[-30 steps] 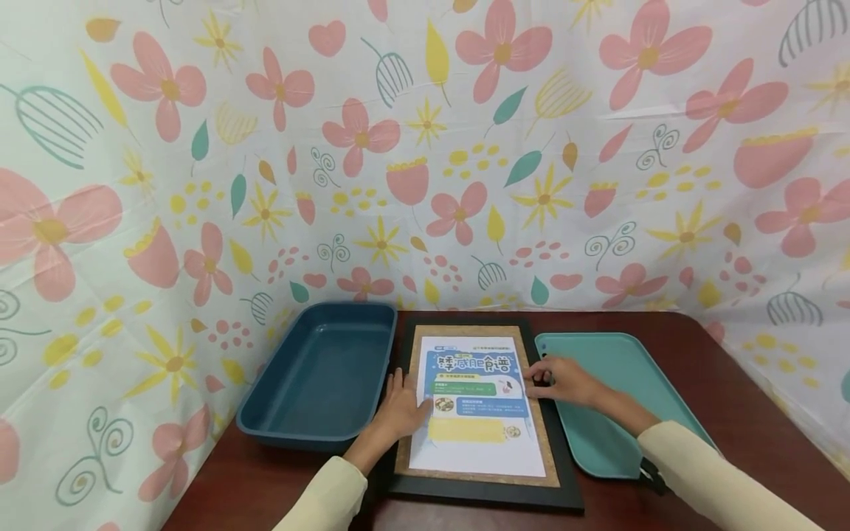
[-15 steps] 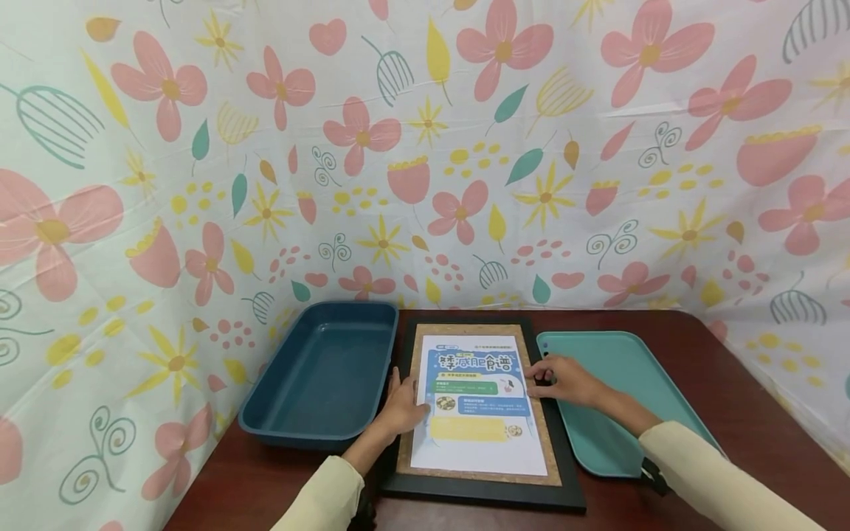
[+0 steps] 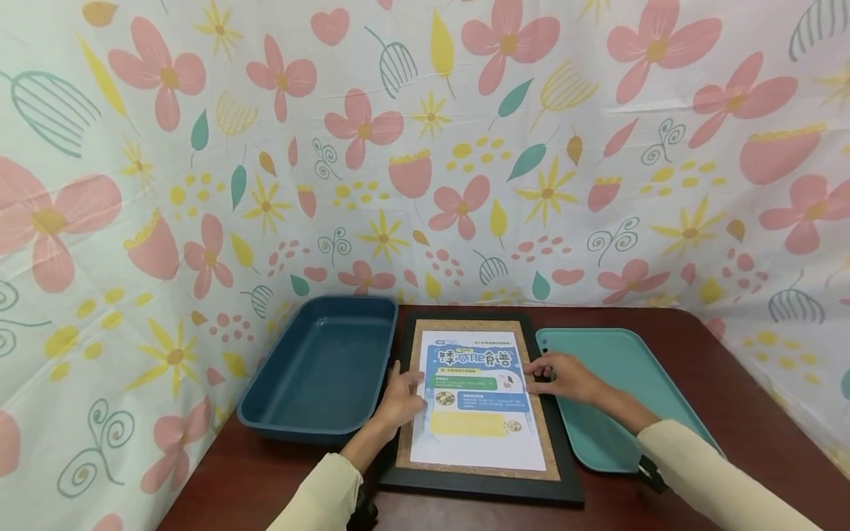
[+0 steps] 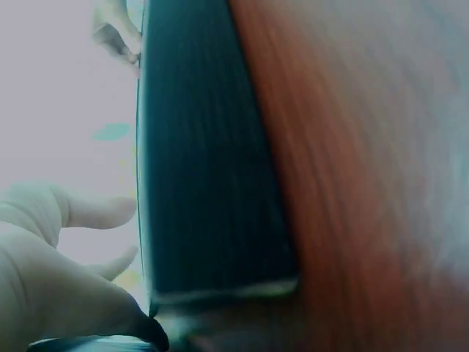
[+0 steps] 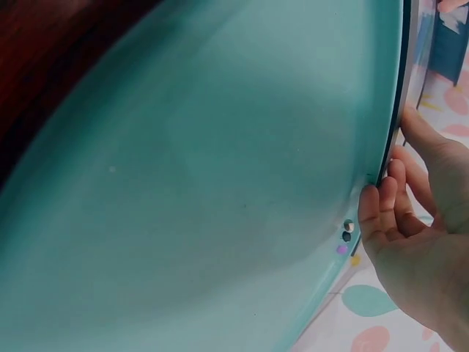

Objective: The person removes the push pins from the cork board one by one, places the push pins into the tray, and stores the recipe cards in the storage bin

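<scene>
A printed sheet of paper (image 3: 478, 453) with blue, green and yellow panels lies on a black-framed cork board (image 3: 524, 324). My left hand (image 3: 398, 398) rests at the sheet's left edge, thumb and forefinger extended and apart over it. In the left wrist view those fingers of the left hand (image 4: 51, 257) point towards the board's thick black frame (image 4: 212, 161). At the sheet's right edge, the fingertips of my right hand (image 3: 564, 377) touch the paper, thumb and forefinger apart. The right wrist view shows the right hand (image 5: 425, 249) with fingers lightly bent along the board's side.
A deep blue tub (image 3: 319, 369) stands close to the board's left. To the right lies a shallow teal tray (image 3: 631, 391), with several tiny coloured pieces (image 5: 346, 237) near one corner. All sit on a dark red-brown table (image 3: 704, 354) before a flowered cloth (image 3: 425, 147).
My left hand's fingers have shifted slightly; the forefinger now reaches the sheet's left edge. The right hand stays at the right edge. The head view has tilted down a little.
</scene>
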The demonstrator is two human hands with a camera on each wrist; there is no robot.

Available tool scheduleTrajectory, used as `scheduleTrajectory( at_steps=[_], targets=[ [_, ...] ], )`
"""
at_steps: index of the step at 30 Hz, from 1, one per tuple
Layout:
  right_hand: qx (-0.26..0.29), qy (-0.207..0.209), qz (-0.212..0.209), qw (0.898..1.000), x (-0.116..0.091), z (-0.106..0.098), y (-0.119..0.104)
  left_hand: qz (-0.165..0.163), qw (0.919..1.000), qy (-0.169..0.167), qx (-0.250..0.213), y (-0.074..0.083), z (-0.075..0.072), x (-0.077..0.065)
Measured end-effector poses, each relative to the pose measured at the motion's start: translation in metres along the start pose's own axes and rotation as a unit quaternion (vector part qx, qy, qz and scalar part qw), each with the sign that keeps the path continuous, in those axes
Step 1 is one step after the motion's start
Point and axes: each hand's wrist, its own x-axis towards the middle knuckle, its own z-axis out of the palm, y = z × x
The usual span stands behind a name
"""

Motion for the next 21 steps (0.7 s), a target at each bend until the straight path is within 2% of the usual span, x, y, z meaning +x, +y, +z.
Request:
scheduleTrajectory(
  at_steps=[4, 8, 11, 17, 21],
  targets=[
    [0.001, 0.002, 0.005, 1.0, 0.0, -0.001, -0.001, 0.01, 0.9993, 0.02, 0.03, 0.006, 0.005, 0.002],
    [-0.001, 0.005, -0.001, 1.0, 0.002, 0.0, -0.002, -0.01, 0.9969, 0.052, 0.059, 0.008, 0.008, 0.002],
    [-0.001, 0.006, 0.0, 1.0, 0.002, 0.002, -0.002, -0.016, 0.9957, 0.063, 0.066, 0.006, 0.009, 0.002],
    [-0.001, 0.007, 0.0, 1.0, -0.001, 0.002, -0.003, 0.001, 0.996, 0.078, 0.043, 0.001, 0.013, 0.006],
    [0.002, 0.011, 0.008, 1.0, -0.004, 0.003, -0.004, 0.001, 0.9962, 0.082, 0.027, 0.0, 0.016, 0.009]
  ],
)
